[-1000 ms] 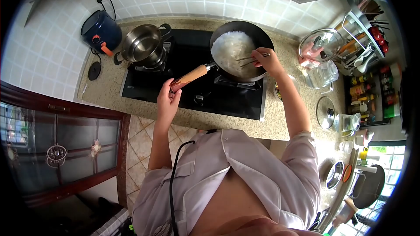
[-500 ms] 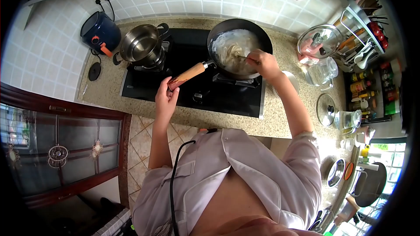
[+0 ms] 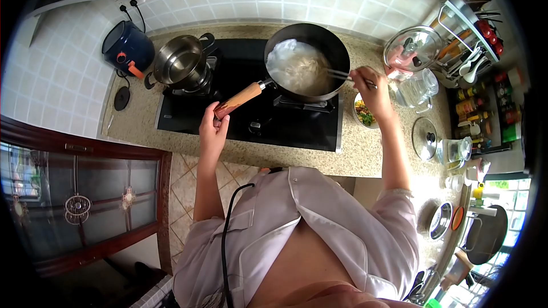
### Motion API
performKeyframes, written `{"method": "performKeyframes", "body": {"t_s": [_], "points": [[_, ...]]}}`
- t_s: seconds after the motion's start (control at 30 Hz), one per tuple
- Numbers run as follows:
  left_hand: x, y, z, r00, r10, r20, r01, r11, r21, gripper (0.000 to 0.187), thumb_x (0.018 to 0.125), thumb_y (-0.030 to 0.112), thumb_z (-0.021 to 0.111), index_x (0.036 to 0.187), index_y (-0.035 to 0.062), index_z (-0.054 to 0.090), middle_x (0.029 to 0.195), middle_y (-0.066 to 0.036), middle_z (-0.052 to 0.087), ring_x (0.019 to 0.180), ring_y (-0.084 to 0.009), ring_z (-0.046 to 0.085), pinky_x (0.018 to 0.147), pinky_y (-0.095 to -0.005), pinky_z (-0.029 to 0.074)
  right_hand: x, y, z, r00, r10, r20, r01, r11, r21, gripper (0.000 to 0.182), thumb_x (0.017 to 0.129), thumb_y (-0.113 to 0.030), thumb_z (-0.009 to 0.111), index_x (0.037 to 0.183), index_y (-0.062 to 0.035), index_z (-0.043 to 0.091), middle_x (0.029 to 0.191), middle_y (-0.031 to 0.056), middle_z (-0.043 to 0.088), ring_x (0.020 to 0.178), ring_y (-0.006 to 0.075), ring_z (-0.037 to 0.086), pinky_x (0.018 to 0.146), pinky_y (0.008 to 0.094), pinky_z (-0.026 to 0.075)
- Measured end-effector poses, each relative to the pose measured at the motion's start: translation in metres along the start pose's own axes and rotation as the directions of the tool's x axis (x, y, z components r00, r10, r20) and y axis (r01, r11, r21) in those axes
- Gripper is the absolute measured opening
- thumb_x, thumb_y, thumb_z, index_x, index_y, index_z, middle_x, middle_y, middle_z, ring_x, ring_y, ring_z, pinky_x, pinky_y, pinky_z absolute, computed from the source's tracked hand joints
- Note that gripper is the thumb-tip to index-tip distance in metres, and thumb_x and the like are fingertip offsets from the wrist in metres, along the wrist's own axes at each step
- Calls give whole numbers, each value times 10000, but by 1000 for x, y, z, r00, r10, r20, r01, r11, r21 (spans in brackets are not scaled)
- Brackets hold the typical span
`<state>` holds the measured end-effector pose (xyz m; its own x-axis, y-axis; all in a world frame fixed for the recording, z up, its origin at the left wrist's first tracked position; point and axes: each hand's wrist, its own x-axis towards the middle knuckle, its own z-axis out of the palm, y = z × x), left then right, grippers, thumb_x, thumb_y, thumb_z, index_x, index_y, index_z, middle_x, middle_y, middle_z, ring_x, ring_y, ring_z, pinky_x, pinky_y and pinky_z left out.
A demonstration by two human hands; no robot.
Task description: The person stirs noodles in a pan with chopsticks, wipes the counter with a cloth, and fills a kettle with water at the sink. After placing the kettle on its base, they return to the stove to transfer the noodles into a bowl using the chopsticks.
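A black pan (image 3: 337, 51) with noodles (image 3: 299, 68) in cloudy water sits on the right burner of the black stove (image 3: 240, 120). My left hand (image 3: 212, 128) grips the end of the pan's wooden handle (image 3: 240, 98). My right hand (image 3: 370, 82) holds chopsticks (image 3: 341, 74) at the pan's right rim, their tips reaching into the pan. A small bowl of chopped vegetables (image 3: 365, 117) lies under my right wrist.
A steel pot (image 3: 180, 63) stands on the left burner, with a dark blue cooker (image 3: 127, 48) beyond it. Glass lids (image 3: 410, 48), a glass jug (image 3: 419, 88), a utensil rack (image 3: 474, 40) and bottles (image 3: 476, 114) crowd the counter (image 3: 365, 157) on the right.
My right hand has drawn the chopsticks from the middle of the noodles to the pan's right rim, which uncovered the vegetable bowl. The left hand keeps its grip on the handle.
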<state>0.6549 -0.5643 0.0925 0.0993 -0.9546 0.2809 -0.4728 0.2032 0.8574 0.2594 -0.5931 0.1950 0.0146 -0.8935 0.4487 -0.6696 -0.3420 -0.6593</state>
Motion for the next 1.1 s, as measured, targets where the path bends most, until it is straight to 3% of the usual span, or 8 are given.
{"method": "performKeyframes", "body": {"t_s": [0.13, 0.2, 0.27, 0.37, 0.43, 0.53, 0.67, 1.1], "points": [[1, 0, 0, 1000, 3, 8, -3, 1000, 11, 391, 858, 67, 634, 1226, 64, 504, 897, -28, 584, 613, -68, 466, 576, -210, 443, -33, -1, -3, 993, 119, -2, -119, 991, -66, 177, 872, -153, 631, 810, 13, 625, 674, 139, 597, 581, 267, 574, 573, 347, 441], [0, 3, 1, 1000, -7, 1, 7, 1000, -9, 383, 862, 71, 630, 1223, 65, 502, 908, -33, 590, 619, -69, 483, 581, -209, 447, -49, 2, 0, 943, 283, -177, -248, 949, 195, 195, 882, -165, 626, 792, 8, 635, 654, 115, 611, 565, 199, 592, 565, 329, 450], [0, 5, 1, 1000, -17, 8, 17, 1000, 3, 380, 864, 74, 629, 1222, 63, 501, 913, -38, 593, 623, -70, 491, 585, -211, 452, -63, 4, 4, 951, 249, -182, -208, 954, 218, 255, 933, -184, 568, 805, 24, 642, 643, 89, 616, 574, 127, 604, 539, 256, 449], [2, 2, 1, 1000, -19, 14, 18, 1000, 23, 376, 868, 82, 628, 1221, 60, 500, 920, -46, 597, 630, -72, 503, 595, -217, 462, -79, 4, 10, 935, 272, -226, -216, 945, 245, 276, 954, -190, 540, 828, 34, 640, 657, 74, 622, 587, 121, 600, 556, 240, 453], [-1, 1, 1, 1000, -13, 20, 13, 999, 31, 375, 871, 87, 628, 1222, 59, 499, 920, -50, 598, 632, -74, 505, 601, -222, 467, -86, -1, 14, 865, 388, -318, -186, 837, 515, 291, 971, -202, 510, 859, 34, 637, 680, 68, 631, 592, 121, 602, 578, 242, 469], [1, 4, 4, 1000, -12, 2, 12, 1000, 24, 373, 874, 92, 627, 1222, 55, 498, 937, -62, 603, 658, -79, 530, 624, -228, 480, -97, -4, 19, 782, 512, -356, -208, 752, 625, 310, 987, -214, 471, 887, 33, 629, 688, 60, 634, 601, 120, 606, 588, 242, 484], [0, 4, 2, 999, -35, 17, 35, 999, 24, 370, 880, 91, 619, 1226, 49, 494, 971, -76, 605, 688, -96, 574, 639, -230, 490, -114, 2, 21, 722, 623, -302, -231, 628, 744, 331, 988, -239, 463, 879, 32, 620, 752, 86, 633, 608, 138, 601, 589, 262, 505], [-2, 7, 6, 997, -71, -2, 71, 996, 47, 414, 890, 97, 604, 1275, 46, 460, 1089, -117, 571, 731, -117, 597, 639, -236, 499, -125, 8, 11, 688, 666, -288, -206, 560, 802, 337, 983, -273, 474, 901, 27, 604, 759, 96, 614, 599, 155, 590, 574, 270, 501]]}}
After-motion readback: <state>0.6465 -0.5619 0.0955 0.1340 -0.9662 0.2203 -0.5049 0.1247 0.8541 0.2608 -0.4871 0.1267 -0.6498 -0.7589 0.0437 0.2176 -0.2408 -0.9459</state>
